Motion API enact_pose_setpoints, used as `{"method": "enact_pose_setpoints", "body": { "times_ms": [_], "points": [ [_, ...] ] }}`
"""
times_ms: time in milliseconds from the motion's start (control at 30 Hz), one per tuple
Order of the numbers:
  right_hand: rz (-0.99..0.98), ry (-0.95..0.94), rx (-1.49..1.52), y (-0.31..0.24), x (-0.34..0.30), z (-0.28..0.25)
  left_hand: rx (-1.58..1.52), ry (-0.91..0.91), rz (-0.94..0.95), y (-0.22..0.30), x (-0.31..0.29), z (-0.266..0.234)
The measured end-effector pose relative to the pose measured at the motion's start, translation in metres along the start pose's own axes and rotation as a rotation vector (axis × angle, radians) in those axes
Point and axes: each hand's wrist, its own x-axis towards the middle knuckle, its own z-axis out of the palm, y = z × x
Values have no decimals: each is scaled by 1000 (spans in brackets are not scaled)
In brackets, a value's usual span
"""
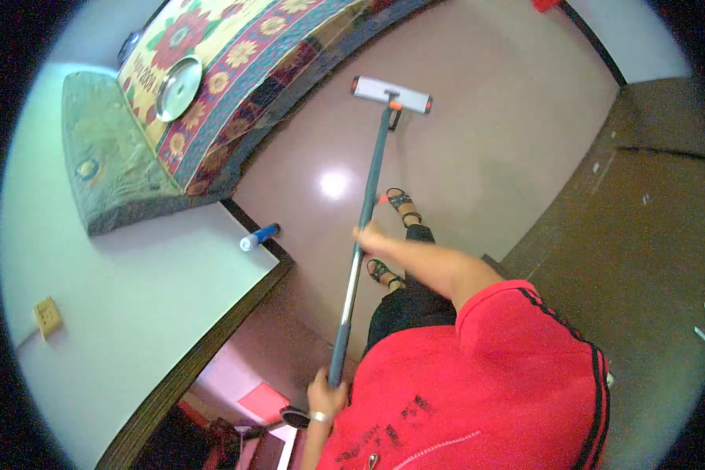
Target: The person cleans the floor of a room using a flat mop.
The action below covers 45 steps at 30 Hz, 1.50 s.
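Both hands grip a long mop pole [362, 235]: the right hand [366, 235] midway, the left hand [326, 392] at its end. The flat mop head [392, 94] rests on the glossy floor [478, 141] near a patterned mattress [235, 63].

Open polished pinkish floor [478, 141] lies ahead and right of the flat white mop head [392, 94]. Left, the bed with a floral cover [235, 70] bounds it; right, a dark brown wooden cabinet [642, 235]. A blue-and-white cylindrical bottle [258, 236] lies at the wall corner.

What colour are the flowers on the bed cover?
The bed cover has red and yellow flowers on cream, with dark blue bands. The head view shows it.
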Motion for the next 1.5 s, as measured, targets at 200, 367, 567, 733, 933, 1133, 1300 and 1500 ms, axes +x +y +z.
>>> {"method": "enact_pose_setpoints", "body": {
  "times_ms": [200, 367, 567, 733, 933, 1133, 1300, 1500],
  "points": [
    [-119, 256, -181, -77, 93, -52, -198, -36, -143, 89, 90, 11],
    [-123, -19, -284, -40, 5, 36, -301, -101, -307, 20, 5, 35],
    [89, -399, -423, 117, -125, 117, -287, -305, -744, -141, -250, 180],
    [250, -738, -481, 139, -147, 107, -407, -186, -741, -89, -278, 163],
    [-69, -394, -509, 30, -67, 127, -489, -22, -492, -36, -113, 77],
    [-109, -358, -749, -26, -22, 154, -711, 6, -472, -14, -63, 69],
    [-179, -470, -592, 77, -124, 171, -892, -245, -695, -100, -202, 150],
    [328, -674, -486, 132, -187, 134, -691, -392, -667, -89, -265, 28]
  ]
}}
